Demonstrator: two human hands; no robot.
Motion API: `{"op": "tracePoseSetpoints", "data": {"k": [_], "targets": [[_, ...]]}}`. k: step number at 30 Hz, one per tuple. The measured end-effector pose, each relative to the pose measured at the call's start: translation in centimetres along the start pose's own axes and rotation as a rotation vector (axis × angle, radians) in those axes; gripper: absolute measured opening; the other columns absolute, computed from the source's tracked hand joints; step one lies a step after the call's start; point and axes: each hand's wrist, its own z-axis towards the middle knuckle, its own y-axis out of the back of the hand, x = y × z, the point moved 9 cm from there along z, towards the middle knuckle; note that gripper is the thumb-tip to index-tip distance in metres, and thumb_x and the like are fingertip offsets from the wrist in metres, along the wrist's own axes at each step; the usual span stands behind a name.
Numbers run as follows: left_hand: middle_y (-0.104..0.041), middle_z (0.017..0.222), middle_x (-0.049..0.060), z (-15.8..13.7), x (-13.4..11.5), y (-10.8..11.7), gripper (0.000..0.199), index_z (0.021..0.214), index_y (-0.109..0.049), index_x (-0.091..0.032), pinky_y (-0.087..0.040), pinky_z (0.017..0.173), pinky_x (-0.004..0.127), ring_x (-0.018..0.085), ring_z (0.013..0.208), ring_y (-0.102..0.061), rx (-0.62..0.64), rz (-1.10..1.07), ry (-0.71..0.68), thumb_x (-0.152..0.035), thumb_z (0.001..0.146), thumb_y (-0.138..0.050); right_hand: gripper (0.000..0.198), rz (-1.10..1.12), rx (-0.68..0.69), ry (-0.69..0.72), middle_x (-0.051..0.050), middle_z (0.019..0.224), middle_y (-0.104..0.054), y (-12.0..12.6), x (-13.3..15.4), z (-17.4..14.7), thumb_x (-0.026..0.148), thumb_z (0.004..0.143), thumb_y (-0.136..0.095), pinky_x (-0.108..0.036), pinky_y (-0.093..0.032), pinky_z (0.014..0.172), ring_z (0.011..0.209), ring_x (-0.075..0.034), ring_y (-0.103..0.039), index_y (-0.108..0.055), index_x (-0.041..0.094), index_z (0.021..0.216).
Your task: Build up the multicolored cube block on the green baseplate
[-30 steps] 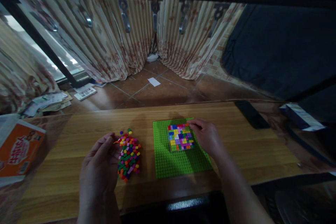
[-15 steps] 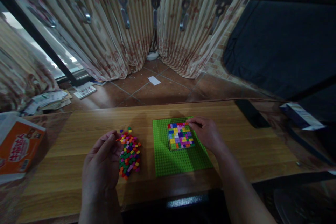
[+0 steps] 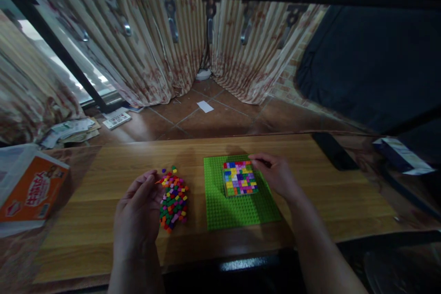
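Note:
A square block of many-coloured toy bricks (image 3: 240,178) stands on a green studded baseplate (image 3: 223,213). My right hand (image 3: 274,174) is at the block's far right corner, thumb and forefinger pinched together beside an orange brick there. Whether anything is between those fingertips cannot be made out. To the left lies a heap of loose small bricks (image 3: 174,200) in many colours. Beside its left edge is my left hand (image 3: 139,197), palm turned toward the heap, thumb and forefinger closed. A small orange brick (image 3: 158,182) shows at those fingertips; the other fingers are curled.
The wooden table (image 3: 89,211) carries everything. A dark phone-like slab (image 3: 334,151) lies at the back right, with a blue and white box (image 3: 403,156) beyond it. At the left stands a plastic tub with an orange label (image 3: 34,190). Papers (image 3: 70,131) lie behind.
The whole view has shifted slightly, so everything sits a little further right. My right fingertips have lifted slightly off the block's corner, where an orange brick shows. The left hand keeps its pose.

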Motion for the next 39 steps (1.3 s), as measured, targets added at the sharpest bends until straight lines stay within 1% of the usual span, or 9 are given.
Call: {"op": "tracePoseSetpoints", "data": {"k": [5, 8, 10, 12, 16, 19, 23, 33, 39], "targets": [[-0.067, 0.071, 0.001, -0.1, -0.7, 0.7, 0.010, 0.073, -0.071, -0.014, -0.048, 0.052, 0.014, 0.006, 0.059, -0.058, -0.027, -0.011, -0.043, -0.013, 0.065, -0.076, 0.022, 0.059, -0.193, -0.002, -0.003, 0.072, -0.073, 2.0, 1.9, -0.7, 0.037, 0.079, -0.065, -0.030, -0.053, 0.062, 0.064, -0.016, -0.065, -0.075, 0.019, 0.087], [-0.066, 0.069, 0.000, -0.3, -1.0, 1.0, 0.015, 0.071, -0.069, -0.013, -0.046, 0.053, 0.014, 0.005, 0.057, -0.057, -0.048, -0.032, -0.054, -0.015, 0.060, -0.078, 0.019, 0.064, -0.189, 0.035, -0.002, 0.073, -0.072, 0.9, 4.1, -1.9, 0.037, 0.079, -0.068, -0.031, -0.054, 0.064, 0.067, -0.017, -0.066, -0.075, 0.022, 0.087], [-0.065, 0.069, -0.001, -0.3, -1.2, 0.9, 0.019, 0.071, -0.069, -0.013, -0.046, 0.053, 0.014, 0.005, 0.056, -0.056, -0.032, -0.040, -0.067, -0.017, 0.057, -0.080, 0.017, 0.075, -0.089, 0.088, -0.002, 0.083, -0.075, -1.3, 5.9, -2.9, 0.037, 0.081, -0.068, -0.032, -0.055, 0.068, 0.074, -0.018, -0.068, -0.075, 0.024, 0.090], [-0.065, 0.070, -0.001, -0.4, -1.3, 0.9, 0.022, 0.073, -0.069, -0.013, -0.045, 0.054, 0.014, 0.004, 0.056, -0.055, -0.015, -0.050, -0.080, -0.019, 0.056, -0.081, 0.015, 0.068, 0.066, 0.146, -0.002, 0.089, -0.075, -4.2, 7.7, -4.2, 0.035, 0.084, -0.066, -0.032, -0.055, 0.070, 0.078, -0.018, -0.069, -0.075, 0.026, 0.092], [-0.065, 0.071, -0.001, -0.4, -1.4, 0.8, 0.025, 0.074, -0.069, -0.012, -0.044, 0.055, 0.013, 0.004, 0.059, -0.057, 0.002, -0.083, -0.093, -0.019, 0.054, -0.083, 0.013, 0.028, 0.402, 0.279, 0.000, 0.088, -0.073, -10.6, 10.3, -7.4, 0.024, 0.089, -0.061, -0.029, -0.052, 0.073, 0.081, -0.016, -0.067, -0.073, 0.026, 0.093], [-0.063, 0.069, -0.001, -0.5, -1.4, 0.7, 0.024, 0.073, -0.069, -0.012, -0.043, 0.054, 0.013, 0.004, 0.058, -0.055, 0.015, -0.099, -0.088, -0.018, 0.055, -0.083, 0.013, -0.036, 0.579, 0.299, -0.001, 0.086, -0.071, -14.3, 10.2, -9.5, 0.018, 0.089, -0.059, -0.029, -0.049, 0.074, 0.080, -0.015, -0.065, -0.071, 0.023, 0.091], [-0.063, 0.070, 0.000, -0.5, -1.5, 0.7, 0.022, 0.074, -0.069, -0.012, -0.042, 0.055, 0.015, 0.004, 0.058, -0.055, 0.013, -0.093, -0.086, -0.018, 0.058, -0.082, 0.013, -0.134, 0.684, 0.298, -0.003, 0.086, -0.067, -16.9, 8.8, -11.0, 0.013, 0.087, -0.060, -0.030, -0.046, 0.075, 0.080, -0.017, -0.061, -0.069, 0.021, 0.088], [-0.063, 0.070, -0.001, -0.6, -1.6, 0.7, 0.018, 0.073, -0.068, -0.013, -0.042, 0.057, 0.016, 0.004, 0.059, -0.055, 0.022, -0.106, -0.095, -0.019, 0.061, -0.080, 0.011, -0.281, 0.645, 0.332, -0.003, 0.085, -0.063, -18.5, 7.5, -11.7, 0.010, 0.083, -0.062, -0.031, -0.044, 0.075, 0.083, -0.020, -0.058, -0.066, 0.020, 0.086], [-0.063, 0.070, 0.000, -0.7, -1.5, 0.7, 0.018, 0.073, -0.069, -0.013, -0.042, 0.056, 0.016, 0.004, 0.057, -0.053, 0.025, -0.084, -0.083, -0.019, 0.060, -0.080, 0.011, -0.339, 0.574, 0.392, -0.004, 0.085, -0.062, -19.1, 7.6, -11.9, 0.012, 0.088, -0.058, -0.032, -0.044, 0.076, 0.083, -0.021, -0.057, -0.063, 0.021, 0.082]]}}
